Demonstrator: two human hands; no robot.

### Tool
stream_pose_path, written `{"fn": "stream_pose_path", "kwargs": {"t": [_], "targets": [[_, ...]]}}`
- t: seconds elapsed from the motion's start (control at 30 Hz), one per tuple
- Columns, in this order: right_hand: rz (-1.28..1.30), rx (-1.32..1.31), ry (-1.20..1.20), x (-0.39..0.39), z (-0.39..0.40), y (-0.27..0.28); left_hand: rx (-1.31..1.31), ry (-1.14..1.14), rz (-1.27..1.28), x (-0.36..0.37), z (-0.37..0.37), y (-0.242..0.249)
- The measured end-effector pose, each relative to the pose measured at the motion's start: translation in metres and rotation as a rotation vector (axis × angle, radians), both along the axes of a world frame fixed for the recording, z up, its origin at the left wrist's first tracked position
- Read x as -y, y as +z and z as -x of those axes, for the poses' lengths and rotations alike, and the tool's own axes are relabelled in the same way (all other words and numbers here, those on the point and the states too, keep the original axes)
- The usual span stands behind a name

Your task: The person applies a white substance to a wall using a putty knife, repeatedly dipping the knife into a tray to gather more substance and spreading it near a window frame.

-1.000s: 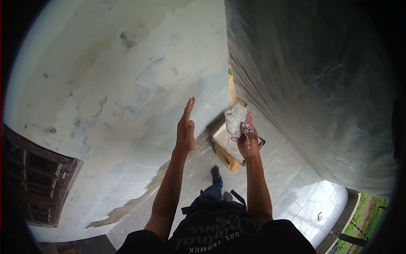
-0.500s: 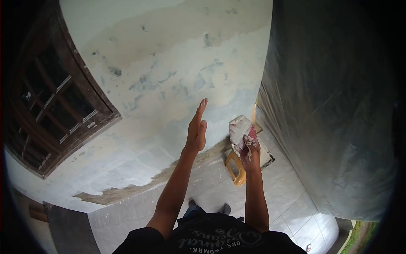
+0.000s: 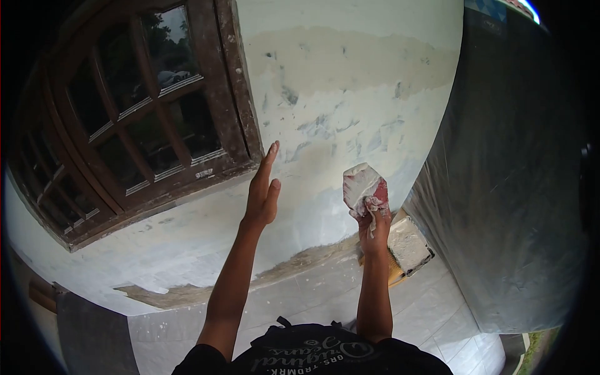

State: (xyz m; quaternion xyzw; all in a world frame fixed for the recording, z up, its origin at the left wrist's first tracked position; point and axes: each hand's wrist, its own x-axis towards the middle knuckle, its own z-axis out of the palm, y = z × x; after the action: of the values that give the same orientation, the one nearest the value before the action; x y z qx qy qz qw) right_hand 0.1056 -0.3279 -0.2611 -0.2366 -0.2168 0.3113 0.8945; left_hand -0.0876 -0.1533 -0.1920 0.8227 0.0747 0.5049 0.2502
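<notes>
My left hand (image 3: 262, 195) is raised before the wall, fingers straight and together, thumb a little apart, holding nothing. Putty-patched plaster covers the wall (image 3: 319, 209), with grey marks higher up and a rough bare strip along its foot. In my right hand (image 3: 373, 230) is a red putty scraper (image 3: 362, 185), its broad blade thickly smeared with white putty and pointing up toward the wall. More putty clings to the fingers and thumb on its handle. Just beyond my right wrist sits a putty-coated tray (image 3: 410, 245) on a yellow stool (image 3: 395, 270), partly hidden by the forearm.
A dark brown wooden window (image 3: 161, 103) with several panes fills the upper left. Plastic sheeting (image 3: 500, 206) hangs along the right side. Grey tiles (image 3: 300, 289) cover the floor, with white specks near the wall foot.
The view has tilted up and turned left, bringing more of the window in. My left hand now appears farther left, near the window's corner. The scraper stays in my right hand.
</notes>
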Motion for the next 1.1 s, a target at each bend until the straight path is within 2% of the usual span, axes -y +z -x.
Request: {"fn": "stream_pose_path", "kwargs": {"t": [0.13, 0.27, 0.33, 0.47, 0.6, 0.67, 0.8, 0.87, 0.93, 1.1], "targets": [[0.049, 0.073, -0.039, -0.038, 0.038, 0.011, 0.007, -0.006, -0.025, -0.044, 0.038, 0.020], [0.110, 0.179, -0.127, -0.067, 0.061, 0.039, 0.001, -0.002, -0.144, -0.080, 0.044, 0.052], [0.127, 0.217, -0.139, -0.081, 0.062, 0.045, -0.008, 0.049, -0.289, -0.094, 0.043, 0.067], [0.052, 0.324, -0.204, -0.113, 0.065, 0.059, -0.014, 0.157, -0.405, -0.117, 0.043, 0.093], [0.043, 0.526, -0.396, -0.151, 0.071, 0.076, -0.044, 0.174, -0.497, -0.136, 0.040, 0.117], [0.073, 0.673, -0.605, -0.169, 0.078, 0.086, -0.052, 0.211, -0.592, -0.145, 0.035, 0.130], [0.190, 1.184, -1.115, -0.189, 0.081, 0.125, -0.063, 0.259, -0.733, -0.157, 0.022, 0.153], [0.204, 1.144, -1.126, -0.206, 0.082, 0.132, -0.071, 0.361, -0.888, -0.161, 0.015, 0.162], [0.257, 1.209, -1.258, -0.219, 0.083, 0.139, -0.068, 0.381, -0.921, -0.166, 0.011, 0.170], [0.317, 1.322, -1.307, -0.248, 0.091, 0.145, -0.047, 0.405, -0.979, -0.185, 0.009, 0.178]]}}
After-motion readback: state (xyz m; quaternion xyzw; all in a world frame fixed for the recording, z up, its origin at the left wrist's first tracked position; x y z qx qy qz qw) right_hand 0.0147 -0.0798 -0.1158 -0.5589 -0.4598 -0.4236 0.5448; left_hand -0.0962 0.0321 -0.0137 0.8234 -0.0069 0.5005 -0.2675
